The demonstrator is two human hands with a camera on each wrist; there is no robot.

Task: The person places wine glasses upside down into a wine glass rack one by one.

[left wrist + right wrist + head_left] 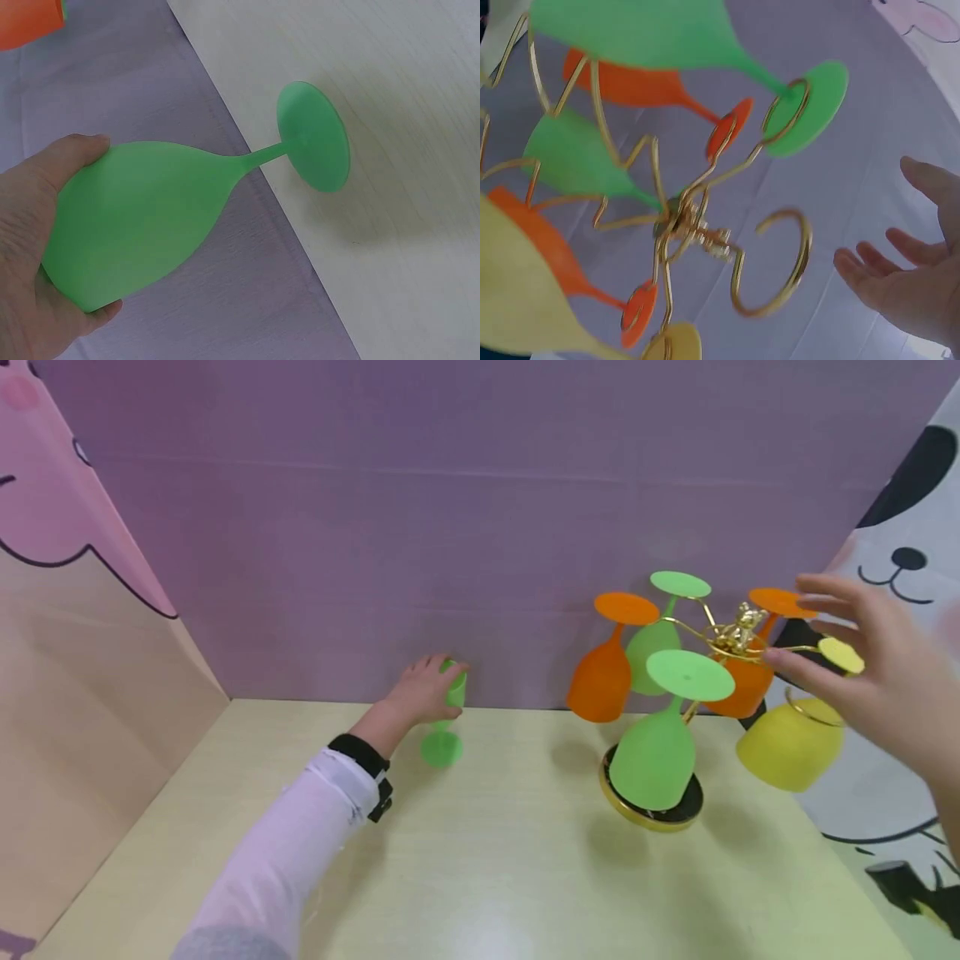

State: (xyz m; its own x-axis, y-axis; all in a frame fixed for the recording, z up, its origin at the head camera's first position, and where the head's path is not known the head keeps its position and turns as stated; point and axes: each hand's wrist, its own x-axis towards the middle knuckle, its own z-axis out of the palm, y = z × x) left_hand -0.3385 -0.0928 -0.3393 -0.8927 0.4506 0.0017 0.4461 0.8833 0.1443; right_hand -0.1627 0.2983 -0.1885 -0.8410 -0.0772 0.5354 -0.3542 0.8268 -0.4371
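Observation:
My left hand grips a green goblet around its bowl near the rim, thumb on one side and fingers on the other. The goblet is upright, its round foot low over the tabletop by the back wall. On the right stands a gold goblet rack with a small bear figure on top. Green, orange and yellow goblets hang upside down from its hooks by their feet. One hook holds nothing. My right hand is held beside the rack, fingers apart and holding nothing, overlapping the yellow goblet's foot.
The rack's round black base with a gold rim sits on the pale wooden table. A purple cloth wall closes off the back. Printed cartoon panels stand at left and right, the right one close behind my right hand.

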